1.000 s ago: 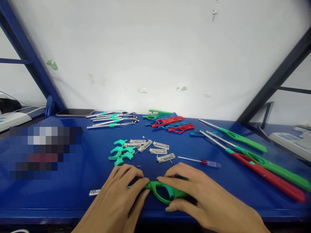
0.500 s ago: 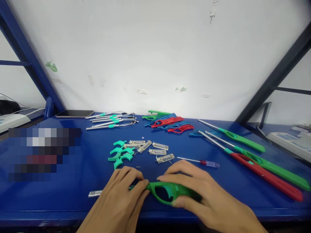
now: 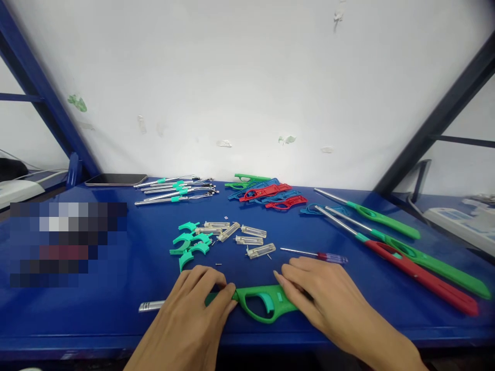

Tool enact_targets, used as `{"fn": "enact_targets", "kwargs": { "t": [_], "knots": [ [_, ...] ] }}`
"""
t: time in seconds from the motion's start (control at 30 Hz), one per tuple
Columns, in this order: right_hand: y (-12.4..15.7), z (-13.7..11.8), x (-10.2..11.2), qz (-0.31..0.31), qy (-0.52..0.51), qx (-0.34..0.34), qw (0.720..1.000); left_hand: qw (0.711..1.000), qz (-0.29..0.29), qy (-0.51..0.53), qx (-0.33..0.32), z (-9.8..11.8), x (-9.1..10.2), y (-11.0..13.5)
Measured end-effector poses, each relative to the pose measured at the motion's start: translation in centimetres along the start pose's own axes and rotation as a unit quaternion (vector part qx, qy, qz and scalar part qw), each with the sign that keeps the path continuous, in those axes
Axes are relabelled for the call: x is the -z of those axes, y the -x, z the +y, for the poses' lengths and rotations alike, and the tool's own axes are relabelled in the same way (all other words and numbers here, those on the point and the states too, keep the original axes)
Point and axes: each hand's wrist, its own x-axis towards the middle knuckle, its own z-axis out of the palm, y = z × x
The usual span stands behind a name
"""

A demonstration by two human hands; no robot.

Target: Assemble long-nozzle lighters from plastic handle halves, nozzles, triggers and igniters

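Note:
A green long-nosed lighter [image 3: 263, 304] lies on the blue table [image 3: 116, 319] near its front edge, its metal tube tip [image 3: 149, 306] poking out to the left. My left hand [image 3: 193, 304] presses down on the tube where it meets the green handle, fingers curled over it. My right hand [image 3: 320, 293] rests on the handle's right end, fingers pressed flat on it. The handle's trigger loop shows between the two hands.
Teal trigger pieces [image 3: 189, 242] and clear plastic parts [image 3: 247, 239] lie just beyond the hands, with a red-handled screwdriver [image 3: 317, 255]. Finished green and red lighters [image 3: 406, 252] lie at right. Metal tubes [image 3: 174, 190], coloured handle shells [image 3: 270, 193] and a phone [image 3: 116, 179] sit at the back.
My right hand has slid rightward along the green handle, uncovering the trigger loop. The left hand has stayed on the tube.

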Motion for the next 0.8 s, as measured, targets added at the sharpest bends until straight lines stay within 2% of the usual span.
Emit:
{"fn": "enact_targets", "kwargs": {
  "t": [0.17, 0.37, 0.53, 0.57, 0.7, 0.8],
  "knots": [
    [0.0, 0.1, -0.2, -0.005, 0.013, 0.01, 1.0, 0.998, -0.029, -0.056, -0.025, 0.0, -0.5, 1.4],
    [0.2, 0.1, -0.5, 0.005, 0.032, 0.009, 0.999, 0.997, -0.056, -0.06, -0.01, 0.1, 0.5, 0.5],
    [0.5, 0.1, -1.0, 0.032, 0.041, 0.003, 0.999, 0.993, 0.012, -0.115, -0.004, -1.0, 0.8, 1.6],
    [0.6, 0.1, -1.1, 0.035, 0.041, 0.0, 0.999, 0.992, 0.011, -0.128, -0.003, -1.2, 0.8, 1.9],
    [0.7, 0.0, -1.1, 0.031, 0.034, -0.012, 0.999, 0.995, -0.039, -0.091, -0.015, -1.8, 0.9, 1.7],
    [0.7, -0.1, -0.7, 0.021, 0.023, -0.016, 0.999, 0.999, -0.022, -0.038, -0.021, -1.5, 0.8, 0.8]
  ]
}}
